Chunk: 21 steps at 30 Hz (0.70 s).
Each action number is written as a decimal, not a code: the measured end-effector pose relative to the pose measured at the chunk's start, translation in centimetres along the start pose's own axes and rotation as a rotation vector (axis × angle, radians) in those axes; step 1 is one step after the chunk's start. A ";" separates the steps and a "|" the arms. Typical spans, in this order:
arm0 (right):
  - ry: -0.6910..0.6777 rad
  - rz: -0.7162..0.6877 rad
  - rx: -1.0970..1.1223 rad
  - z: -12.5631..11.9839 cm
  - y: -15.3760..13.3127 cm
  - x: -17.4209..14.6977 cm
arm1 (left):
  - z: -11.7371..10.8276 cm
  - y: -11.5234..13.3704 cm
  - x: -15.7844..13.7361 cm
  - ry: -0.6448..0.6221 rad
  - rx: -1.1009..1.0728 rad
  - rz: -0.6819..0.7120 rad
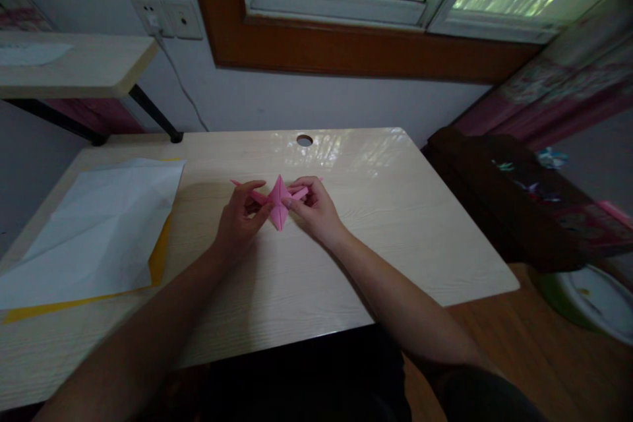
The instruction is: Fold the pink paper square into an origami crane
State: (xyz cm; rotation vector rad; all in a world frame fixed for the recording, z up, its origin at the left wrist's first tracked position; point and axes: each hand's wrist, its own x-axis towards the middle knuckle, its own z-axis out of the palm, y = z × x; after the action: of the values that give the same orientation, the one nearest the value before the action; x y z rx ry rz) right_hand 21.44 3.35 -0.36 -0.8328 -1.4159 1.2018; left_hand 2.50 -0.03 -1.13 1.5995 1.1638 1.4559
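Between my two hands is a pink origami paper piece (279, 204), held just above the middle of the desk. Its centre is a pointed diamond with a crease down it, and narrow folded arms stick out to both sides. My left hand (242, 214) is closed on the left side, the thumb near the diamond's edge. On the right, my right hand (316, 208) pinches the other side, thumb pressed on the diamond. Fingers of both hands cover parts of the narrow arms.
Creased white paper (109, 217) lies over a yellow sheet (159, 254) on the left of the desk (420, 231). A raised shelf (74, 72) stands at the back left. Beyond the desk's right edge are a dark wooden cabinet (475, 198) and a green-and-white bin (588, 297).
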 end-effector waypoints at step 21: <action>0.027 -0.027 0.157 0.5 0.4 0.1 | 0.5 0.8 0.3 0.050 -0.135 -0.021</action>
State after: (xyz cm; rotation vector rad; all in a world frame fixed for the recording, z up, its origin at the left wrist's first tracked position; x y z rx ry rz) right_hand 20.90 3.44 -0.69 -0.7162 -1.2895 1.2585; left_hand 3.14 0.06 -0.38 1.4633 1.0826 1.5349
